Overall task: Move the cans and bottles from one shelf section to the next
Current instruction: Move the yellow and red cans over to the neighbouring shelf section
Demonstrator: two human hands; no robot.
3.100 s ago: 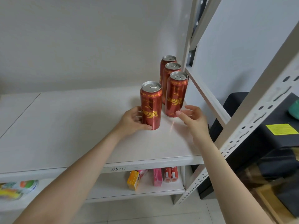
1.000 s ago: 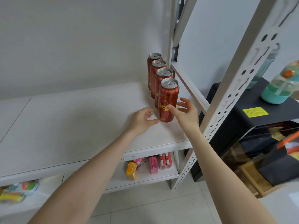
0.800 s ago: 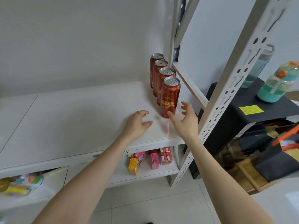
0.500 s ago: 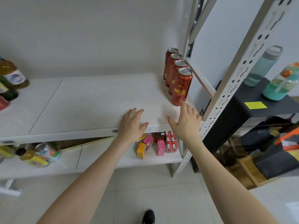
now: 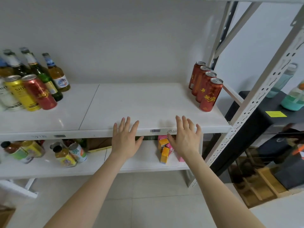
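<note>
My left hand [image 5: 125, 142] and right hand [image 5: 185, 140] are both empty. Each is flat, palm down, fingers straight and slightly spread. They sit side by side over the front lip of the white shelf [image 5: 131, 104], and I cannot tell whether they touch it. Both forearms reach up from the bottom of the view, roughly parallel.

A second ago these hands framed the nearest can at the right end of the shelf. They have since let go and drawn back to the front edge, and my view has swung left to take in more of the shelf.

The row of four red cans [image 5: 206, 89] stands upright at the far right of the right-hand section. The cans are packed one behind another beside the metal upright [image 5: 256, 96]. I judge that placement finished.

Left of the seam [image 5: 88, 106] between the two sections, the rest still waits. There is another red can [image 5: 40, 92] with a yellow can [image 5: 21, 94] just beside it, and a pale can at the frame edge. Behind them stands a cluster of glass bottles [image 5: 56, 74].

Most of the work seems still ahead, and my next reach is probably leftward, across the seam. On the lower shelf, partly hidden by my hands, lie small cartons [image 5: 164, 150] and other drinks.
</note>
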